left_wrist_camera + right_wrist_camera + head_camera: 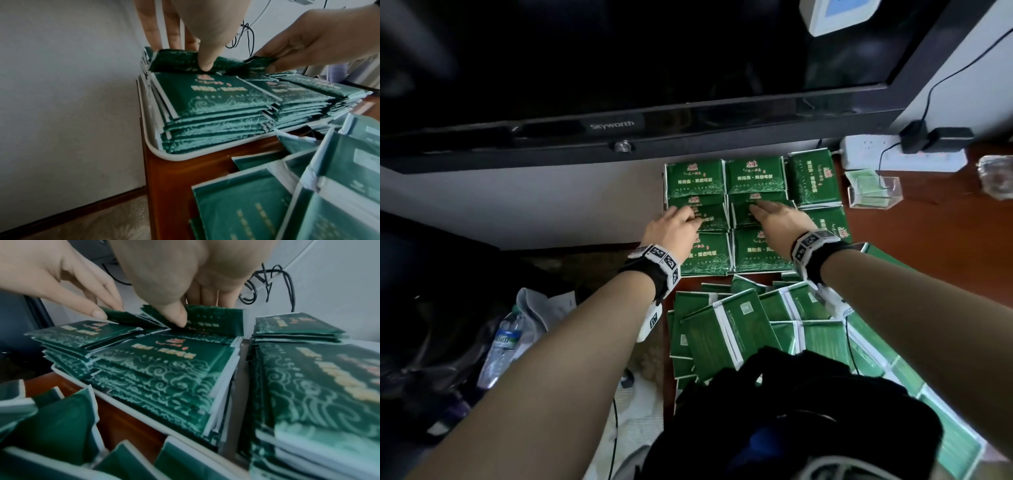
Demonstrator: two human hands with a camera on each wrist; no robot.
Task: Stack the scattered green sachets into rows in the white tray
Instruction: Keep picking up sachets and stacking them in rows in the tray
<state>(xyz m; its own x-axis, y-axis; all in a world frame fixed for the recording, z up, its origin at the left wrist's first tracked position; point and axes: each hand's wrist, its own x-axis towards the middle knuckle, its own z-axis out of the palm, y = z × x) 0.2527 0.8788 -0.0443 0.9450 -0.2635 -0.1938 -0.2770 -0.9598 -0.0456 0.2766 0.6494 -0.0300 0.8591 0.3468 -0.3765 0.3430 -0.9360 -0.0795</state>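
White tray (176,157) sits at the far left corner of the tabletop (185,175), already packed with green sachet stacks (758,251) in rows, faces up, long axes running left-right. Loose sachets (726,329) lie heaped on the tabletop near the body, behind both wrists, so the next pickup means pulling back toward the body.

Left hand (674,229) is over the middle-left stack, fingers (170,29) reaching past the far edge of one sachet (180,60), thumb pressing its near edge: pinched, tilted up at the far side. Right hand (777,217) is over the middle-right stack, pinching its own sachet (213,318) the same way, thumb in front, fingers behind.

Each sachet sits directly above its target stack; judged step is laying both flat. Neither hand is clearly closer to the loose heap.
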